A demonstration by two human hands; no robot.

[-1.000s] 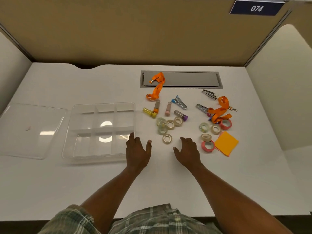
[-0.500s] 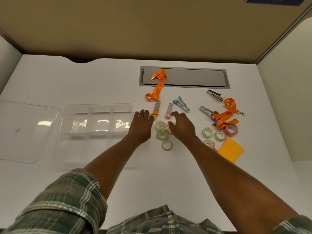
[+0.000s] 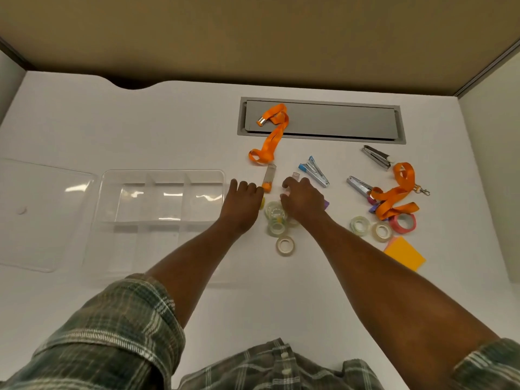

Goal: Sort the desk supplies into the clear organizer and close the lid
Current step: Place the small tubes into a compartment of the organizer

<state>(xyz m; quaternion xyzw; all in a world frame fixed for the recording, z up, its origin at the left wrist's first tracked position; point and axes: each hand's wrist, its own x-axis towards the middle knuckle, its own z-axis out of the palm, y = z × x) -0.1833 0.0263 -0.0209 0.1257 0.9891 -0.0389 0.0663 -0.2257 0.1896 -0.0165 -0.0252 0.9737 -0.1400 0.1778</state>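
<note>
The clear organizer sits open at the left, its compartments holding nothing, with its lid lying flat beside it. My left hand lies flat just right of the organizer, covering most of a yellow tube, its fingertips next to an orange-capped tube. My right hand is curled over a pink tube, fingers closing on it, and hides most of a purple-capped tube. Clear tape rolls are clustered between my wrists.
An orange lanyard drapes over the grey cable hatch. A blue staple remover, two metal ones, a second lanyard, more tape rolls and orange sticky notes lie at the right. Partition walls enclose the desk.
Both hands have reached forward from the near desk to the tubes. The left hand now covers the yellow tube and the right hand has curled onto the pink one.
</note>
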